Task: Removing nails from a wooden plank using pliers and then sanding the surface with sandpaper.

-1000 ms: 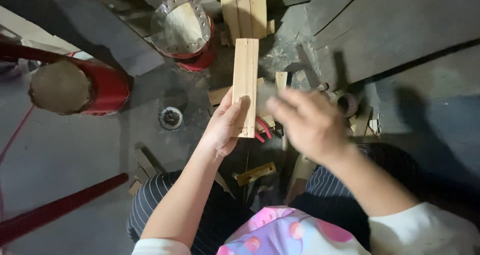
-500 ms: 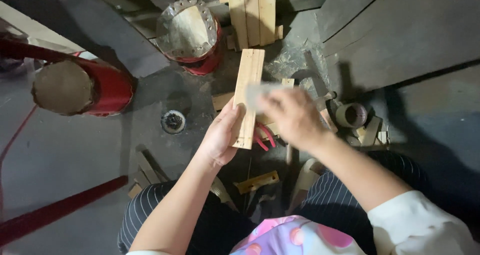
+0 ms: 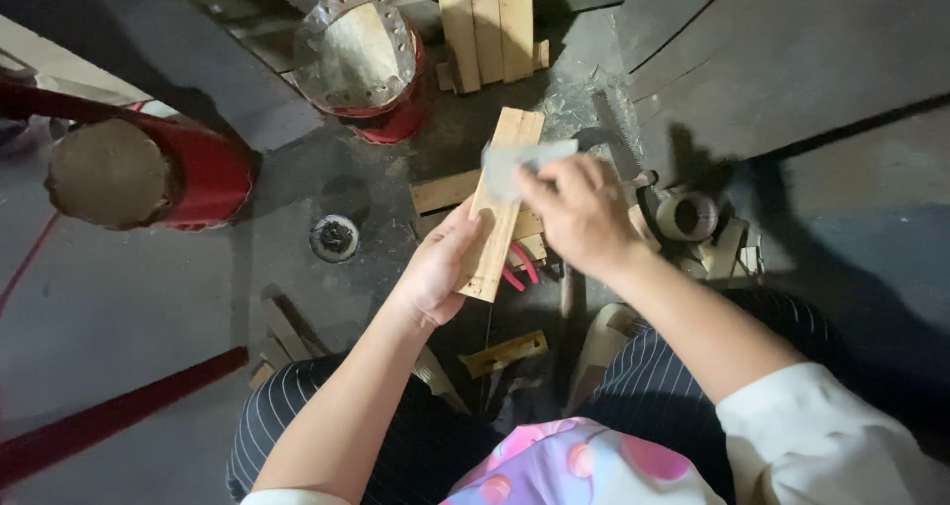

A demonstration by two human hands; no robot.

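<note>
plank: pale bare wooden plank [image 3: 500, 203], matt, smooth
sheet: grey abrasive paper sheet [image 3: 520, 159], dull
drums: red glossy drums [image 3: 203, 174]

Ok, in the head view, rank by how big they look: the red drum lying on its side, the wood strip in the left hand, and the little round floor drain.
1. Red drum
2. Wood strip, though it is nearer the camera
3. Floor drain

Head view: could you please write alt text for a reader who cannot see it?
A left hand holds a wooden slat while the right hand presses a grey sheet on it. Red drums and planks sit on the floor beyond.
</note>
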